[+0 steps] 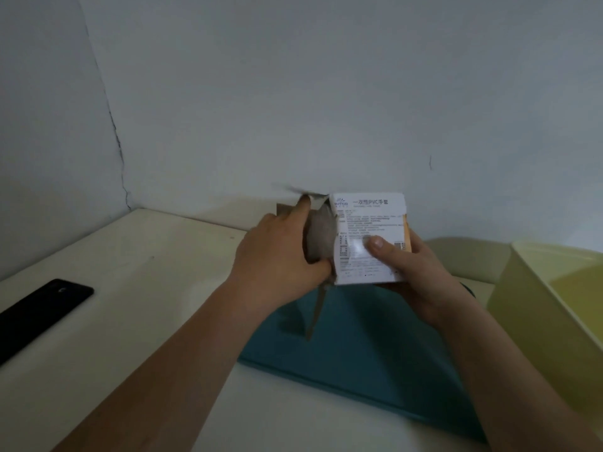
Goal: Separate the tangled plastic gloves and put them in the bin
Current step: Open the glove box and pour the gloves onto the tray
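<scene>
A person stands at a cream white table point(146, 288) set against a pale grey wall point(293, 93), both bare forearms reaching forward. The right hand point(414, 269) is clamped on a small white cardboard box printed with dark text point(368, 230), thumb pressed flat on its printed face, holding it in the air. At nine o'clock of the box, the left hand point(274, 259) is curled round a wad of translucent grey plastic gloves point(321, 233) bulging from the box's torn open end. One thin strip of glove hangs down toward six o'clock. Beneath the hands lies a flat teal rectangular mat point(359, 347). At three o'clock, well apart from the box, stands a pale yellow plastic bin point(522, 321). At eight o'clock, near the table edge, lies a black slab-shaped phone point(42, 308).
</scene>
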